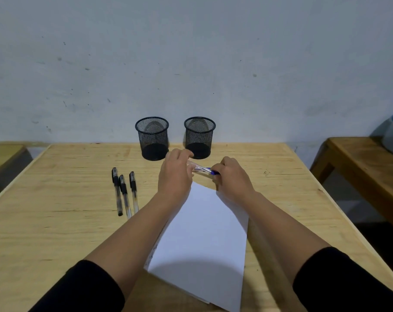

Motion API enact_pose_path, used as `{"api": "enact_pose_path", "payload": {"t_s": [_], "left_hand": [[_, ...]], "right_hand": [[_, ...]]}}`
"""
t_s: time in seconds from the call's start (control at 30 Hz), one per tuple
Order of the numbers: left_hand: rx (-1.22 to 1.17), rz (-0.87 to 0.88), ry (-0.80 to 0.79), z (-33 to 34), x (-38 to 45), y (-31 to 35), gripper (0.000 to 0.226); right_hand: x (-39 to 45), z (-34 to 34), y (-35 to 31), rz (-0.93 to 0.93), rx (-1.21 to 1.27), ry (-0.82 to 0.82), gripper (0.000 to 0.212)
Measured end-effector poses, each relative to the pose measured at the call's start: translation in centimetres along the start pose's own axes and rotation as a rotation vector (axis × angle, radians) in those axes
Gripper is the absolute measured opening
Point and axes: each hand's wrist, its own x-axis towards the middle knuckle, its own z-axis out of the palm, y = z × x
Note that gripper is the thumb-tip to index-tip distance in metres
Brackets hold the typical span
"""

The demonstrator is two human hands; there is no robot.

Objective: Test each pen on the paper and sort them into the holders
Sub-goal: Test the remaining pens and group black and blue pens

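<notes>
A person's left hand [176,174] and right hand [232,176] meet above the far end of a white sheet of paper [202,244] on a pale wooden table [56,221], each with its fingers curled around one end of a clear plastic pen with a blue tip section [203,169], held level between them. Three black-capped clear pens [124,192] lie side by side on the table left of the paper. Two black wire-mesh cylindrical pen holders [152,138] stand next to each other at the table's far edge by a grey-white wall [191,52], just beyond the hands.
</notes>
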Motion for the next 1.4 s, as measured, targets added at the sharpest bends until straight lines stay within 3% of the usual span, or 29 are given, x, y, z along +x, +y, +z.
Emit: {"api": "enact_pose_path", "payload": {"t_s": [0.07,0.23,0.4,0.7,1.07,1.17,1.3,1.4], "left_hand": [[-0.106,-0.044,0.045,-0.5,-0.6,0.8,0.029],[-0.283,-0.070,-0.100,-0.9,-2.5,1.8,0.033],[-0.333,-0.120,-0.059,-2.7,-3.5,2.2,0.014],[-0.386,-0.158,-0.110,-6.9,-4.7,0.9,0.014],[-0.317,-0.131,-0.168,-7.9,-4.0,0.7,0.014],[-0.283,-0.160,-0.172,-8.3,-3.8,0.4,0.016],[-0.137,-0.390,-0.093,-11.4,-3.6,-4.9,0.016],[-0.075,-0.370,-0.190,-10.8,-3.3,-4.9,0.013]], "right_hand": [[0.0,-0.5,-0.6,0.077,0.142,0.023,0.023],[-0.7,-2.2,-3.5,0.347,0.777,0.147,0.004],[-2.0,-2.6,-5.2,0.452,1.223,0.103,0.008],[-4.0,-2.1,-6.5,0.324,1.331,-0.001,0.015],[-5.0,-1.2,-8.0,0.165,1.276,0.183,0.015],[-5.0,-1.6,-7.1,0.210,1.293,0.237,0.017],[-5.5,-4.3,-1.9,0.389,1.437,0.375,0.018],[-5.5,-3.8,-1.6,0.414,1.409,0.286,0.015]]}}
